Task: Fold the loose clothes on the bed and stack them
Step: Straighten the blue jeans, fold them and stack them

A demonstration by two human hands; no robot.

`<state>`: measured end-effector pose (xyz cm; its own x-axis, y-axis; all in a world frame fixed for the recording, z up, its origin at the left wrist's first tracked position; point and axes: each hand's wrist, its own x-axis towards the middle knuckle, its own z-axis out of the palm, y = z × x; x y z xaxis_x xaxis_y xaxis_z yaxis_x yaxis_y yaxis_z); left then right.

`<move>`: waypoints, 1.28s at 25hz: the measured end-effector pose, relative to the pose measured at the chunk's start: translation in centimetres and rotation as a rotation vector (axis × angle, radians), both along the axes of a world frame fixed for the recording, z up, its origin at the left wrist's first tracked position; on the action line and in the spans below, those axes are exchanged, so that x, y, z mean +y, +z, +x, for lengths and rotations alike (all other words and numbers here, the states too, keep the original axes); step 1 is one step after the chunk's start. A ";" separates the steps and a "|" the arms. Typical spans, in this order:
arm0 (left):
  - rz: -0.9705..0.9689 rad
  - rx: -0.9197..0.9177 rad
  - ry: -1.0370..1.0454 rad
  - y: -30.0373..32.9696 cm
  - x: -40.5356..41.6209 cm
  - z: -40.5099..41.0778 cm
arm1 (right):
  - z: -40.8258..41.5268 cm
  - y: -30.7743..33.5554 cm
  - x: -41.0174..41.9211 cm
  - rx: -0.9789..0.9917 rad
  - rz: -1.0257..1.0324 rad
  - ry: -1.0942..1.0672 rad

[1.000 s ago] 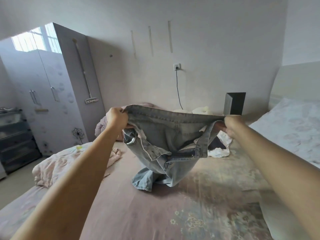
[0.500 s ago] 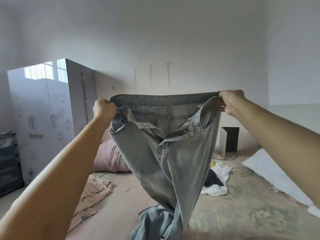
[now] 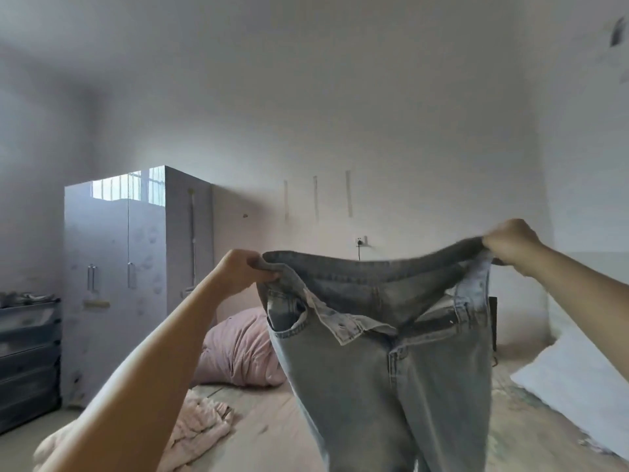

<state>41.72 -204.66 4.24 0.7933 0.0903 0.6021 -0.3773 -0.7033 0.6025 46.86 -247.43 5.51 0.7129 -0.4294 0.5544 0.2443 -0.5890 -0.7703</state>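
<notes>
While both arms reach out over the bed (image 3: 272,413), left hand (image 3: 242,271) and right hand (image 3: 510,245) each pinch the waistband — jeans (image 3: 391,362) hang open, fly apparently undone, legs dropping below view.

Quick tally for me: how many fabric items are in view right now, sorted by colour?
Light blue: 1, the jeans, held up by the waistband in the left hand and right hand.
Pink: 2, the pillow and the crumpled cloth on the bed.
White: 1, the pillow at right.
Total: 4.
</notes>
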 end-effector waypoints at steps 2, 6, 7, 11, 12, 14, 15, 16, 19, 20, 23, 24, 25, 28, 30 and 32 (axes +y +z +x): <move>-0.082 -0.010 -0.105 -1.6 -0.5 0.6 | 0.4 -2.0 -1.0 0.088 -0.195 -0.028; -0.295 -0.105 -0.202 -0.9 -2.3 1.4 | 0.5 -1.6 -0.8 0.069 -0.171 0.012; -0.273 -0.144 -0.147 -0.1 -2.4 1.5 | 0.4 -0.8 -0.6 0.057 -0.099 0.041; -0.119 -0.347 0.148 3.9 -2.5 0.8 | -0.9 3.9 0.0 -0.054 0.318 0.365; -0.116 -0.367 0.192 4.9 -2.3 0.4 | -1.2 5.1 0.3 -0.087 0.377 0.447; -0.074 -0.363 0.300 7.0 -2.2 -0.6 | -1.9 6.8 0.7 -0.155 0.217 0.467; -0.063 -0.358 0.351 8.0 -2.3 -1.3 | -2.5 7.5 0.9 -0.174 0.043 0.413; -0.081 -0.359 0.383 9.1 -2.4 -1.9 | -3.1 8.1 1.3 -0.189 -0.140 0.338; -0.180 -0.420 0.419 12.4 -3.0 -3.8 | -5.2 10.3 2.7 -0.290 -0.426 0.214; -0.228 -0.478 0.383 13.7 -3.0 -4.1 | -6.0 11.3 3.1 -0.360 -0.422 0.204; -0.264 -0.649 0.116 17.0 -3.4 -6.0 | -8.3 15.1 3.7 -0.493 -0.343 0.163; -0.222 -0.679 0.029 18.0 -3.5 -6.7 | -9.2 16.4 3.8 -0.506 -0.311 0.148; -0.152 -0.696 -0.024 18.8 -3.6 -7.3 | -9.9 17.5 3.9 -0.505 -0.294 0.117; 0.013 -0.682 -0.007 19.7 -4.0 -7.5 | -10.6 19.2 3.8 -0.446 -0.315 -0.030; 0.017 -0.725 -0.037 19.1 -4.2 -6.4 | -9.9 18.8 3.5 -0.435 -0.347 -0.051; 0.034 -0.706 -0.013 17.8 -4.3 -5.1 | -9.1 17.8 2.8 -0.397 -0.418 0.002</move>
